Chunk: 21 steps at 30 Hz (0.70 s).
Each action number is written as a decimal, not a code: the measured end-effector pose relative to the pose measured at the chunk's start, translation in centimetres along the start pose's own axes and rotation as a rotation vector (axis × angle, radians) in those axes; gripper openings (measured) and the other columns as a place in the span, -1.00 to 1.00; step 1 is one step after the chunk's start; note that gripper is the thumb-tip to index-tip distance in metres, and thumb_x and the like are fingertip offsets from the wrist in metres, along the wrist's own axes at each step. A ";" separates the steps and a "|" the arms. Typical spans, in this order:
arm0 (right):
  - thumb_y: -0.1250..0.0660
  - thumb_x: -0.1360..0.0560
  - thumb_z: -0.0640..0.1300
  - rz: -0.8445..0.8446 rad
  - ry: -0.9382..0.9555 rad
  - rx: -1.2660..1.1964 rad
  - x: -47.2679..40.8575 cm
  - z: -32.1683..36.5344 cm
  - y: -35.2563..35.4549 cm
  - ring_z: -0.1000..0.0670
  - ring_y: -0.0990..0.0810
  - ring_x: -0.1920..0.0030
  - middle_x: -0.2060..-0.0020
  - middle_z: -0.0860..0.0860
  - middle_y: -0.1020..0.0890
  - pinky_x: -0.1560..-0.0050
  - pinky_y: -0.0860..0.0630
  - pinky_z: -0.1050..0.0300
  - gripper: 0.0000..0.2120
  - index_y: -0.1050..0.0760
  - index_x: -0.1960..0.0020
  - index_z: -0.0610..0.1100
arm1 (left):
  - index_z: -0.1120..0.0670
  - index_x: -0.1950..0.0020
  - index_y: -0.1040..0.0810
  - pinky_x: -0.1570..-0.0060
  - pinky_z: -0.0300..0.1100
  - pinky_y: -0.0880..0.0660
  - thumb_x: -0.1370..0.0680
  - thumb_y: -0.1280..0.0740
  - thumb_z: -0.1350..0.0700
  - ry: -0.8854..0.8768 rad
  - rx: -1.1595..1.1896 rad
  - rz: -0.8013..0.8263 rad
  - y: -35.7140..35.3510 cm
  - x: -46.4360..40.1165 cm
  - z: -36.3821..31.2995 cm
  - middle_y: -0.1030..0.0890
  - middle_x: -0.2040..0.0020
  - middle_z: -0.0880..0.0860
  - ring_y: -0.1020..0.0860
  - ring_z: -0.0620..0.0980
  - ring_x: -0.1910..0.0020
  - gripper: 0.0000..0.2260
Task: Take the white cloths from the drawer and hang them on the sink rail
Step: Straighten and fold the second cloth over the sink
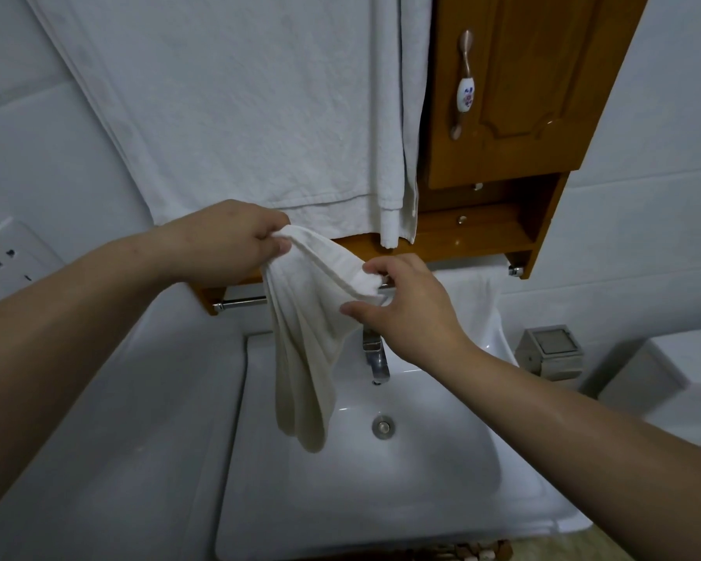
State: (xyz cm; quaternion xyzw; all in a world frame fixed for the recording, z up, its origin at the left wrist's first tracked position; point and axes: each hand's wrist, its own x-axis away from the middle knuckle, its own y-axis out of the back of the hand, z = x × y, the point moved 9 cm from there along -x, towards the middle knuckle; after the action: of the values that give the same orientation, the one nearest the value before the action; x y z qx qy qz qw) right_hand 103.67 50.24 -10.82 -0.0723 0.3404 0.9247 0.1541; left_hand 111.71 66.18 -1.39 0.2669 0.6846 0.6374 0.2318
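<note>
Both grips pinch the limp white cotton cloth [304, 338], left hand [235, 240], right hand [401, 305], not yet draped over the chrome sink rail [239, 304].

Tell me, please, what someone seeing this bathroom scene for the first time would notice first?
Two bare hands at the centre stretch a small white cloth above the white ceramic sink: the left hand grips its upper corner, the right hand pinches the other end near the chrome rail. Behind them, large white towels hang beside a wooden cabinet.
</note>
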 end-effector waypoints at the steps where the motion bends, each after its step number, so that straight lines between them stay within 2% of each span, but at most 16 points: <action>1: -0.53 -0.37 0.18 -0.014 0.004 0.012 -0.1 0.0 0.1 0.15 -0.44 -0.13 -0.17 0.18 -0.41 -0.11 -0.45 0.23 -0.48 -0.51 -0.26 0.06 | 0.05 0.09 -0.51 0.13 -0.07 -0.40 -0.64 -0.21 0.02 -0.002 -0.005 0.000 0.0 0.0 0.0 -0.55 0.20 -0.01 -0.48 -0.09 0.17 -0.82; 3: -0.53 -0.38 0.14 -0.037 0.015 0.038 -0.2 0.0 0.1 0.11 -0.42 -0.18 -0.13 0.19 -0.37 -0.10 -0.41 0.25 -0.58 -0.54 -0.17 0.07 | 0.05 0.08 -0.51 0.11 -0.06 -0.42 -0.64 -0.20 0.01 -0.002 -0.014 0.005 0.0 -0.1 0.0 -0.55 0.20 -0.01 -0.49 -0.06 0.16 -0.81; 5: -0.53 -0.38 0.14 -0.058 0.018 0.065 -0.4 0.0 0.1 0.09 -0.39 -0.21 -0.13 0.19 -0.36 -0.11 -0.36 0.26 -0.58 -0.54 -0.17 0.08 | 0.05 0.06 -0.52 0.10 -0.05 -0.42 -0.64 -0.20 0.01 0.000 -0.015 0.008 -0.1 -0.1 0.0 -0.56 0.19 -0.02 -0.49 -0.06 0.15 -0.81; 9: -0.56 -0.35 0.12 -0.023 -0.054 0.038 -0.9 -0.6 -0.2 0.07 -0.42 -0.20 -0.18 0.13 -0.40 -0.18 -0.49 0.13 -0.50 -0.50 -0.23 0.08 | 0.04 0.04 -0.51 0.15 -0.09 -0.35 -0.64 -0.19 0.00 -0.006 -0.016 0.007 -0.2 -0.2 -0.1 -0.55 0.18 -0.04 -0.47 -0.11 0.17 -0.83; 11: -0.57 -0.35 0.09 -0.002 -0.076 -0.001 -1.0 -0.9 -0.4 0.05 -0.46 -0.16 -0.12 0.14 -0.40 -0.16 -0.52 0.10 -0.60 -0.52 -0.12 0.09 | 0.04 0.04 -0.51 0.15 -0.09 -0.36 -0.64 -0.19 0.00 -0.005 -0.018 0.013 -0.3 -0.3 -0.1 -0.55 0.18 -0.04 -0.47 -0.12 0.17 -0.82; 14: -0.57 -0.36 0.04 -0.026 -0.055 0.004 -1.0 -0.7 -0.1 0.05 -0.45 -0.12 -0.06 0.14 -0.41 -0.07 -0.47 0.17 -0.72 -0.49 0.06 0.10 | 0.06 0.03 -0.52 0.08 -0.05 -0.42 -0.64 -0.19 -0.01 -0.002 -0.033 0.017 -0.4 -0.4 0.0 -0.56 0.16 -0.01 -0.49 -0.06 0.14 -0.80; 16: -0.55 -0.38 0.04 -0.081 -0.006 0.049 -0.9 -0.4 0.3 0.06 -0.42 -0.12 -0.04 0.14 -0.42 -0.07 -0.46 0.17 -0.74 -0.49 0.07 0.09 | 0.06 0.03 -0.52 0.06 -0.02 -0.44 -0.64 -0.19 -0.01 -0.001 -0.036 0.015 -0.4 -0.5 0.1 -0.57 0.16 0.00 -0.49 -0.05 0.14 -0.80; 21: -0.57 -0.37 -0.05 -0.288 0.252 0.235 0.4 1.3 1.6 -0.02 -0.43 -0.07 0.00 0.03 -0.52 -0.03 -0.51 -0.02 -0.77 -0.59 0.05 -0.02 | 0.04 0.05 -0.51 0.04 0.01 -0.46 -0.64 -0.19 -0.02 0.000 -0.031 0.017 -0.4 -0.6 0.4 -0.57 0.16 -0.01 -0.50 -0.06 0.15 -0.81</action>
State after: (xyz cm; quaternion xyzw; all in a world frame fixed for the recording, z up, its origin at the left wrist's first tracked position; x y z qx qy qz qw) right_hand 102.76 50.05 -8.98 -0.2169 0.4487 0.8307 0.2481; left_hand 112.35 66.05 -1.83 0.2693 0.6724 0.6498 0.2306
